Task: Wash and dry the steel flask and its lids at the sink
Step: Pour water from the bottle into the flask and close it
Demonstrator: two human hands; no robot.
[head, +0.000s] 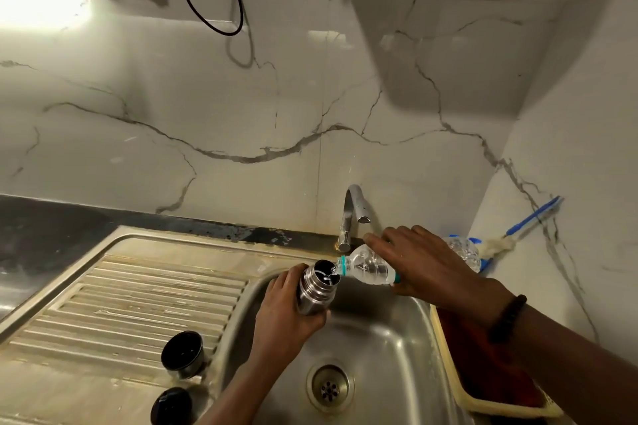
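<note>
flask (316,290) sits over the sink basin (379,338), tilted, mouth open, left hand (286,317) wrapped round its lower body. right hand (424,266) grips a clear plastic bottle (369,269), neck almost touching the flask rim, water running in. two dark lids (182,354) sit on the ribbed drainboard (121,300), near its front edge.

risks, my read: narrow mouth, so a small tilt error spills down the outside; wet steel could slip in the left grip. tap spout (357,205) is just behind the right hand, tight clearance if the bottle lifts. basin below is open, drainboard to the left has room.
</note>
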